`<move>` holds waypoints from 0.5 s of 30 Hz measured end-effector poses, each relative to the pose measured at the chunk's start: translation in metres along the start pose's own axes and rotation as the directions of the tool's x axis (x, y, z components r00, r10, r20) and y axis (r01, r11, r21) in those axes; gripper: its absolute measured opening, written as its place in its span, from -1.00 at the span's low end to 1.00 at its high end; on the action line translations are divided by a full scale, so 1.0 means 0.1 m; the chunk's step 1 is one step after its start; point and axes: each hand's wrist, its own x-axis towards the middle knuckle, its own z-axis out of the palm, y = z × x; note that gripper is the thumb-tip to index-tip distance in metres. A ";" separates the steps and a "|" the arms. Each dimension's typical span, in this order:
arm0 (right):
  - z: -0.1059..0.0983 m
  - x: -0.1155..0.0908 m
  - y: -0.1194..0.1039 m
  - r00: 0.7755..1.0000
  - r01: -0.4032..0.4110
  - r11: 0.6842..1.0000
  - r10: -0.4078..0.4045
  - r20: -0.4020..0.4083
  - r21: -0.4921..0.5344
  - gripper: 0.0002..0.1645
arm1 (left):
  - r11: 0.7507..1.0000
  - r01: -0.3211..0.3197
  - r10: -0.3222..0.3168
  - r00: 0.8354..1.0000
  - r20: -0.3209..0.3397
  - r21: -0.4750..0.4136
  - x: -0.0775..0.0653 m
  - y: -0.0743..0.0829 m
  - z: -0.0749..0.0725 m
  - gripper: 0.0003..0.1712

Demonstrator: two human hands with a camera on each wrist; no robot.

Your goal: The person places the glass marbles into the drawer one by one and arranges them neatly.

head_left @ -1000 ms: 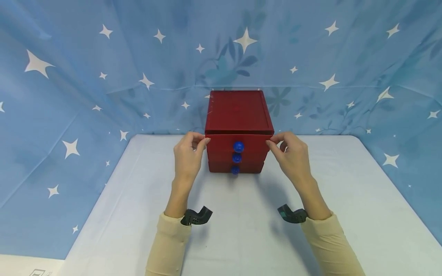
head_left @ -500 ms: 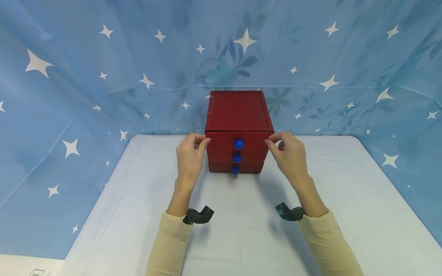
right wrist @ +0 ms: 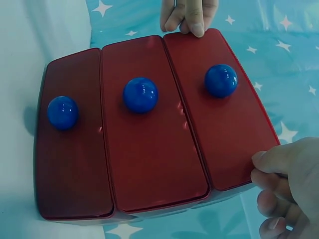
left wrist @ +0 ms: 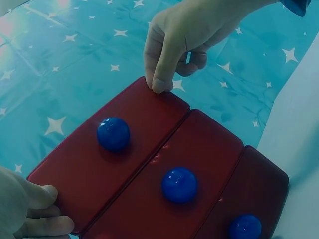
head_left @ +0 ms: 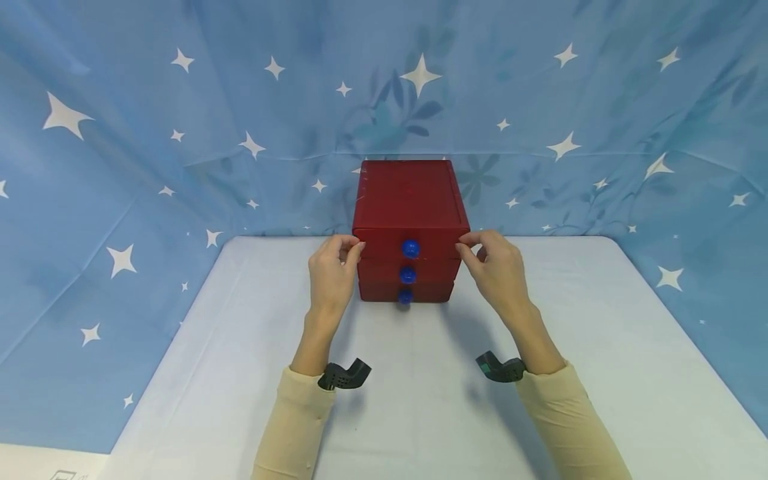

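A red three-drawer box stands at the back of the table, with a round blue knob on each drawer. At the left edge of the top drawer, my left hand pinches the front panel between thumb and fingers. My right hand pinches the opposite edge the same way. The left wrist view has my left thumb lying on the panel's face. In the right wrist view, my right thumb does likewise. The top drawer sits flush under the lid; the middle drawer and bottom drawer are closed too.
White cloth covers the table. Behind the box hangs a blue curtain with white stars. Black wrist mounts are strapped to both forearms.
The top drawer has slid inward, and the dark gap beneath the lid is gone. Both hands moved slightly along with it, keeping their pinch. The head view shifted a little.
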 end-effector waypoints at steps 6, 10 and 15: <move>0.00 0.01 0.01 1.000 -0.004 1.000 0.004 0.025 -0.003 -0.82 | 1.000 0.006 -0.006 0.997 0.077 0.002 0.03 0.01 -0.01 -0.85; -0.03 -0.01 0.01 0.997 -0.020 1.000 0.021 0.069 -0.020 -0.78 | 0.998 0.043 -0.048 0.987 0.151 0.035 0.02 0.02 -0.04 -0.82; -0.08 -0.07 0.00 0.995 -0.018 0.999 0.021 0.099 -0.030 -0.79 | 0.997 0.058 -0.067 0.976 0.207 0.047 -0.03 0.04 -0.09 -0.77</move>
